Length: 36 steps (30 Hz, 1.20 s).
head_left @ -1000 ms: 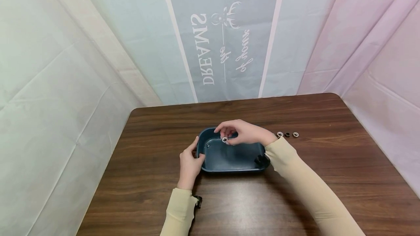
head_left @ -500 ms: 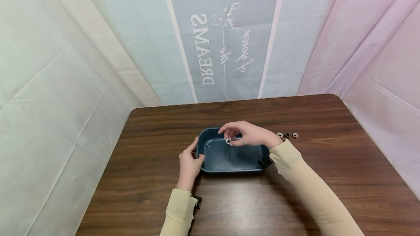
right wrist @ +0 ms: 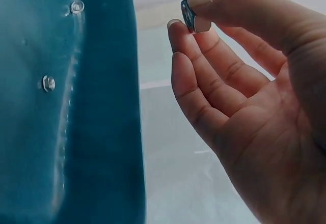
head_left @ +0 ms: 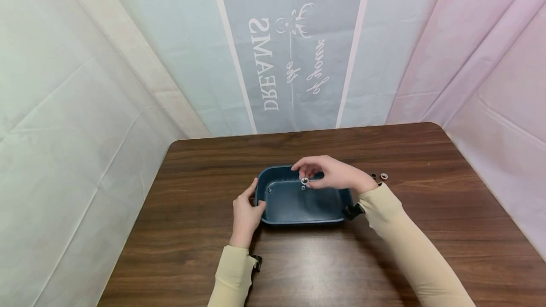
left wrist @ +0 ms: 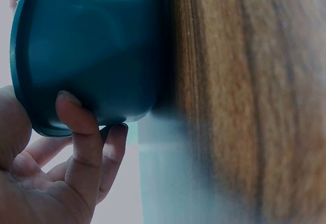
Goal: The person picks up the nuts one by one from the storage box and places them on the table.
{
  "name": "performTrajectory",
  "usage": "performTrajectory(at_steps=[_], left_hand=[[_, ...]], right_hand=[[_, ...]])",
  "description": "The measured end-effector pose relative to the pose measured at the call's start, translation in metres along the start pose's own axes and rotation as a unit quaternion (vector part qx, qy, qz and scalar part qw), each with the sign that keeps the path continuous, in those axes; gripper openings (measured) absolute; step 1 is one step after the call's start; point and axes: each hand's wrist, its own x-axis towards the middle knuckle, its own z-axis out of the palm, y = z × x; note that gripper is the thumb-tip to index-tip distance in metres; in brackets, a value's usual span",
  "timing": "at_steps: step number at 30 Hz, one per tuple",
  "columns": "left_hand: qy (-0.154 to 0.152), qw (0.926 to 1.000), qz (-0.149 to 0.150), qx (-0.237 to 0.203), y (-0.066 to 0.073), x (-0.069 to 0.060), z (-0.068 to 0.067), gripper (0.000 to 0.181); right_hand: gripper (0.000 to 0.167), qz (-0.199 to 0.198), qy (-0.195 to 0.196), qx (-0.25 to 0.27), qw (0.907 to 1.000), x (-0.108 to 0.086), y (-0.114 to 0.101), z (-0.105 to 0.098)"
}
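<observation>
a small silvery ring [right wrist: 189, 18] catches the light between the thumb and a fingertip of the right hand [head_left: 332, 173], as i watch from my remote station. round and shiny, it shows a pale rim and a darker centre in my head view; in my right wrist view it appears tilted and partly covered by the thumb. it is held over the far half of the blue tray [head_left: 304, 208], apart from the tray floor. the two hands are apart from each other: the left hand [head_left: 245, 212] grips the tray's left end, thumb over the rim, fingers against the outside.

inside the rounded, deep-walled tray i count two tiny metal nuts. the middle nut [right wrist: 48, 83] has a flanged look and appears just below the ring in my head view; the end nut [right wrist: 77, 6] lies near the left end. the tray sits on the brown wood-grained surface [head_left: 187, 231].

to the right, another ring [head_left: 384, 176] lies on the surface near a small dark piece [head_left: 373, 176], close to the right wrist. that hand blocks my look at the tray's far right corner, and a black wrist mount [head_left: 354, 211] covers its near right corner. mirrored white lettering [head_left: 264, 64] marks the cloth behind.
</observation>
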Motion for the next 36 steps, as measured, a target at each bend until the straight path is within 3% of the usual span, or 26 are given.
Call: performTrajectory(at_steps=[17,36], left_hand=[[0.000,1.0000,0.003,0.002,0.001,0.000,-0.001,0.067],[-0.004,1.0000,0.001,0.003,0.001,0.001,0.001,0.066]], right_hand=[[0.045,-0.002,0.016,-0.009,0.9998,-0.023,0.014,-0.016],[0.041,0.051,0.053,0.006,0.9973,-0.057,0.031,-0.028]])
